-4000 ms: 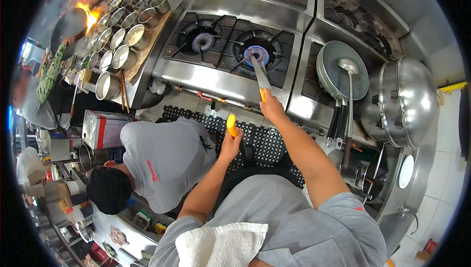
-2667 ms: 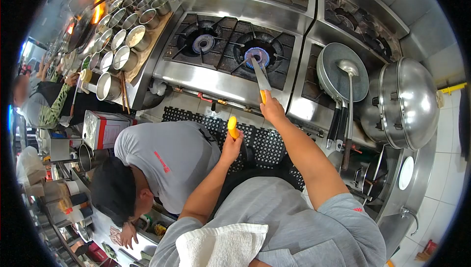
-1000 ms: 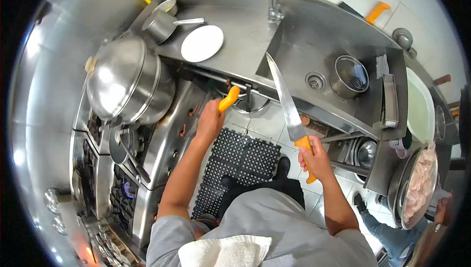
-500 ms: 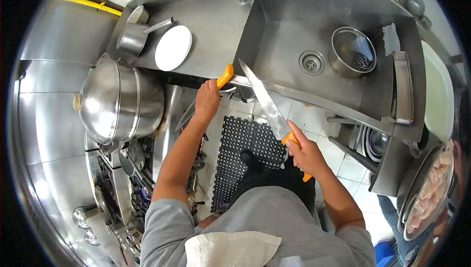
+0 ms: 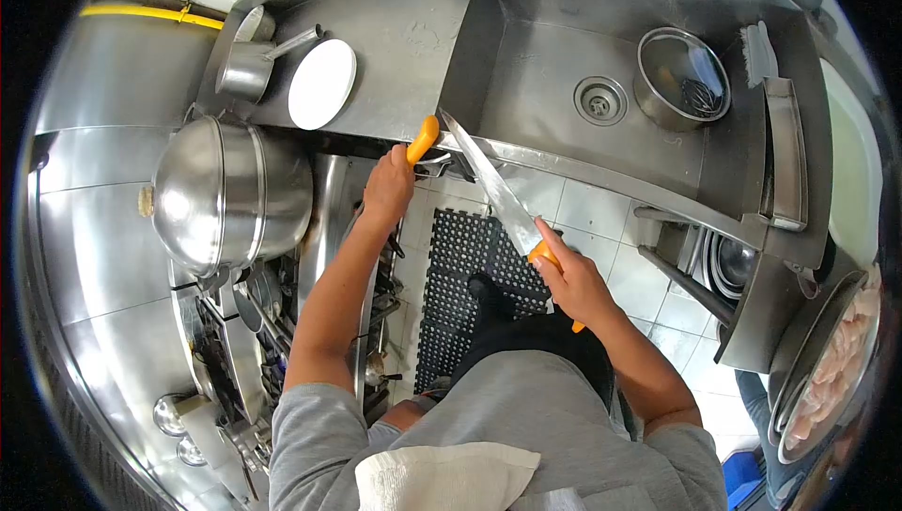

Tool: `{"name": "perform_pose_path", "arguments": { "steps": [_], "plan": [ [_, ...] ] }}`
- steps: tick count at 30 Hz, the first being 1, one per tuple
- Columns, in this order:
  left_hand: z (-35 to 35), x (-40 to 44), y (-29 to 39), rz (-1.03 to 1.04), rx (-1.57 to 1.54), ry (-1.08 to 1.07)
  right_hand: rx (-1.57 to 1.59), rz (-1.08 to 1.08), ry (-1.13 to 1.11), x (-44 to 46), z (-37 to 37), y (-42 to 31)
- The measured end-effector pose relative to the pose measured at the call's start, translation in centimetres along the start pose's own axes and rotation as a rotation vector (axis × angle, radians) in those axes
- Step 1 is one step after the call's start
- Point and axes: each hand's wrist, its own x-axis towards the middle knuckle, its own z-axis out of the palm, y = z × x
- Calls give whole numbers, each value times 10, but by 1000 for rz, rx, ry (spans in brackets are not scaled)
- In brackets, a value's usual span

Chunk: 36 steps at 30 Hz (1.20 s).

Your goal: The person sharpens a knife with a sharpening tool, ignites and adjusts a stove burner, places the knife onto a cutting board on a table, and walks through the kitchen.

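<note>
One long knife is pointing its blade toward eleven o'clock in front of you, its tip near the front edge of the sink. Your right hand is clenching its orange handle in a closed grip. Your left hand is grasping an orange handle, its far end hidden. At eleven o'clock, a white plate is lying on the steel surface; at ten, a domed pot is standing; at one, a pot is sitting in the sink.
</note>
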Motion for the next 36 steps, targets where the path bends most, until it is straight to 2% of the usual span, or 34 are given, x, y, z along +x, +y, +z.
{"name": "perform_pose_path", "arguments": {
  "steps": [5,21,24,36],
  "plan": [
    [-2,1,-2,70,8,27,5,-1,18,1,5,2],
    [-10,5,2,13,-27,-80,-23,-99,85,3,15,12],
    [-13,6,3,-4,-37,-99,16,13,20,2,11,4],
    [-11,6,-1,18,-39,-95,-12,-44,29,5,14,8]
  ]
}}
